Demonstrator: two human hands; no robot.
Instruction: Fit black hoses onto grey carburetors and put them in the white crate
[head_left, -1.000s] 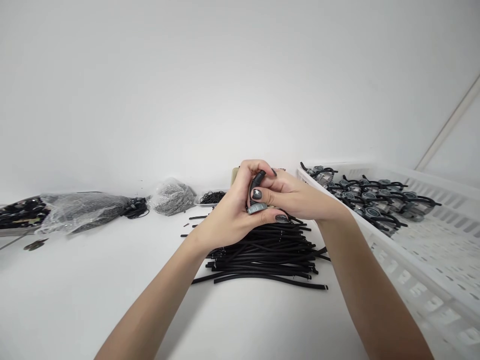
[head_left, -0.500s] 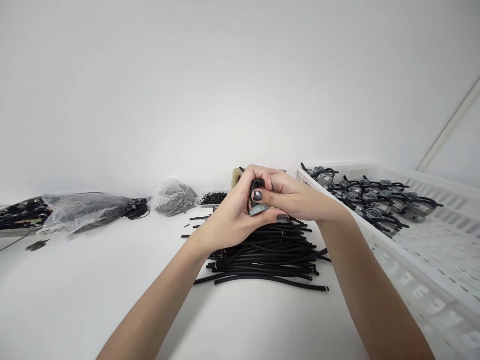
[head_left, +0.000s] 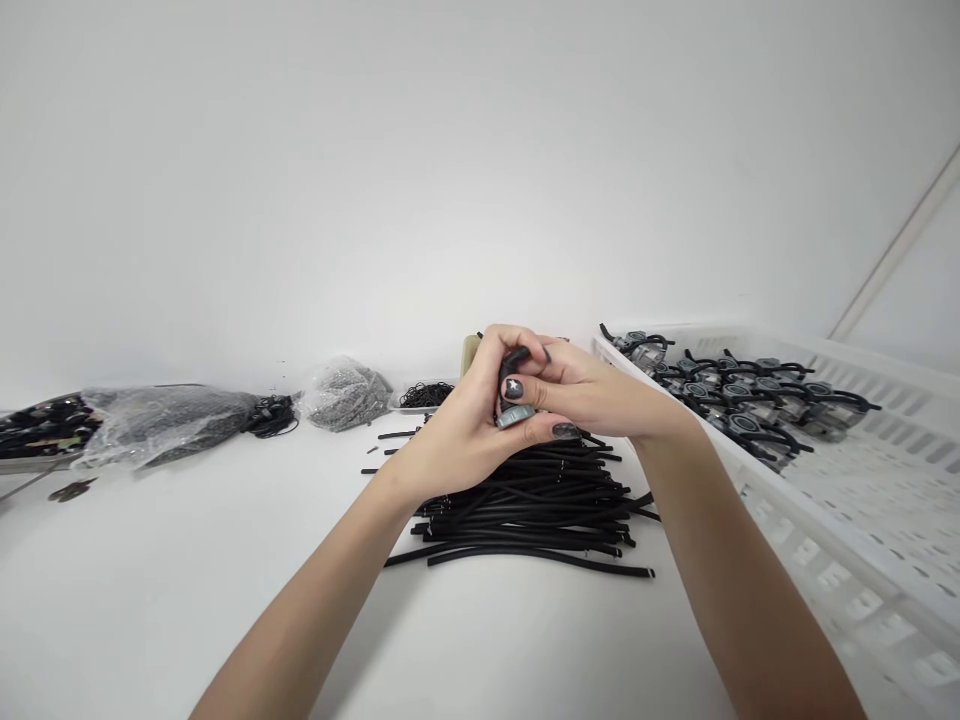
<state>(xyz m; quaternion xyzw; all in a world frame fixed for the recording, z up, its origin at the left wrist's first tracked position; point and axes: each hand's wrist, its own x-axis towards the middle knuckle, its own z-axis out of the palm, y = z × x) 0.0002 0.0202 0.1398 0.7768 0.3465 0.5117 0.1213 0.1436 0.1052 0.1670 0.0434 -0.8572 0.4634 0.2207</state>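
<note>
Both hands meet above a pile of black rubber hoses (head_left: 536,505) on the white table (head_left: 150,600). My left hand (head_left: 457,430) is closed around a small grey metal part (head_left: 514,415), mostly hidden in the fingers. My right hand (head_left: 592,395) pinches a short black hose end (head_left: 516,358) that sticks up from that part, with its thumb pressed against it. The two hands touch each other.
A white perforated crate (head_left: 840,520) at the right holds several grey metal parts with black hoses (head_left: 735,395). Along the back lie a clear bag of small metal pieces (head_left: 346,393), a tray of black rings (head_left: 424,395) and a larger plastic bag (head_left: 161,420).
The hands have stayed together over the hose pile. The black hose end shows a little more above the fingers than half a second ago.
</note>
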